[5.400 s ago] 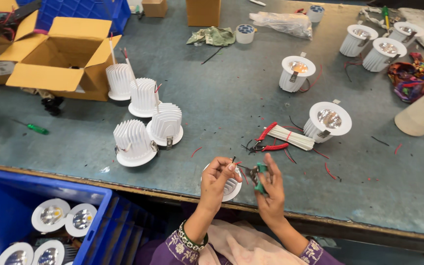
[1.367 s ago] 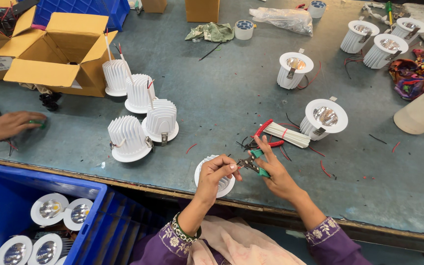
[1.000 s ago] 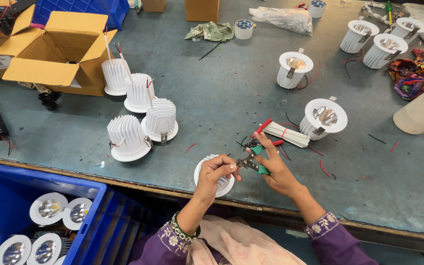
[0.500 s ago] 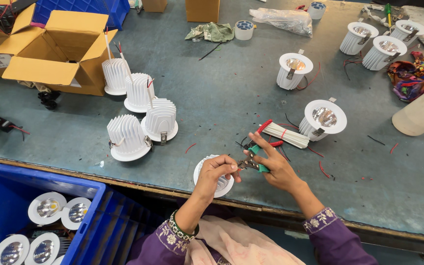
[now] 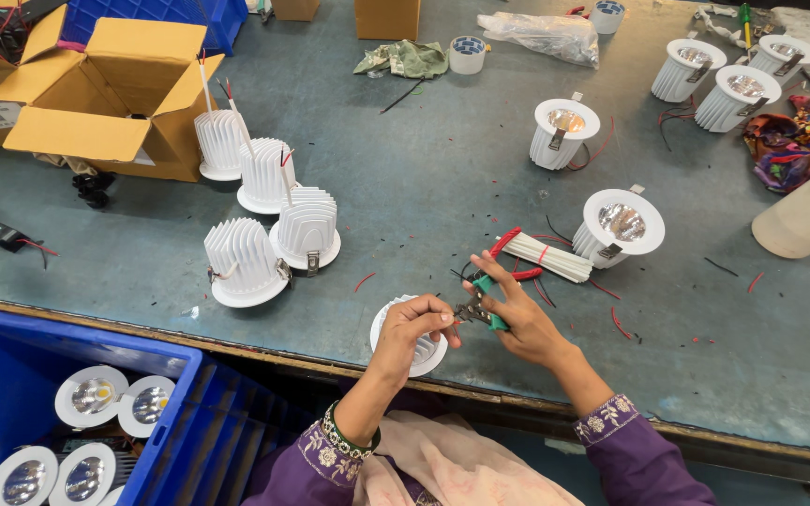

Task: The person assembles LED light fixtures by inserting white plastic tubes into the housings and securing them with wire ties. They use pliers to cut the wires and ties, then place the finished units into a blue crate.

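Grey workbench (image 5: 405, 197) stretching away, left hand (image 5: 412, 328) pinching a wire over one white lamp housing (image 5: 412, 339) at the near edge, right hand (image 5: 520, 319) gripping green-handled pliers (image 5: 480, 302), four finned housings (image 5: 269, 220) sitting left, white sleeve bundle (image 5: 546, 257) lying just beyond.

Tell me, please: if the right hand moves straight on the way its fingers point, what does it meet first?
The right hand points up and left across the table. Most likely the way is bare tabletop until the rag and tape roll; depth is uncertain.
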